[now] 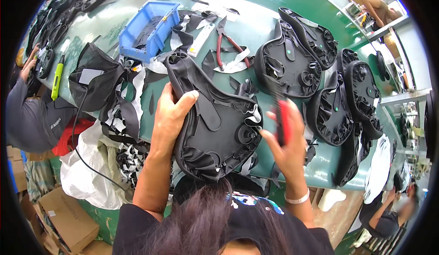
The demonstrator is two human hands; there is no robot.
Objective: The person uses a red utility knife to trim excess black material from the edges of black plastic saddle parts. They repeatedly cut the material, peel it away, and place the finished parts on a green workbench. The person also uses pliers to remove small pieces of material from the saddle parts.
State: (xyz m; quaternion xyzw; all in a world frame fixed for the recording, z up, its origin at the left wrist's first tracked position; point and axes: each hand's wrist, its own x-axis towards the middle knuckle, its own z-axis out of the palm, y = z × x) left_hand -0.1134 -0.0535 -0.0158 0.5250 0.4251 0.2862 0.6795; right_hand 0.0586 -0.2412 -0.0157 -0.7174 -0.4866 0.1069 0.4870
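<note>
My left hand (170, 115) is closed on the left edge of a black upholstered panel (224, 143), thumb over its rim. The panel stands tilted in front of me, its inner side showing a tongue-shaped flap, a round black knob and a gathered cover edge. In my right hand (291, 147), just right of the panel, is a red-handled tool (285, 124) with a dark narrow end pointing up. Motion blurs this tool, so I cannot tell its exact kind. Red-handled pliers (221, 49) lie beyond the panel among black and white scraps (235, 65).
Several similar black panels (288, 65) lie at the right of the green table (219, 5). A blue bin (132, 51) holds dark pieces at the back left. Left are a black mesh bag (93, 88) and a green pen-shaped tool (57, 78). Other people sit at both sides.
</note>
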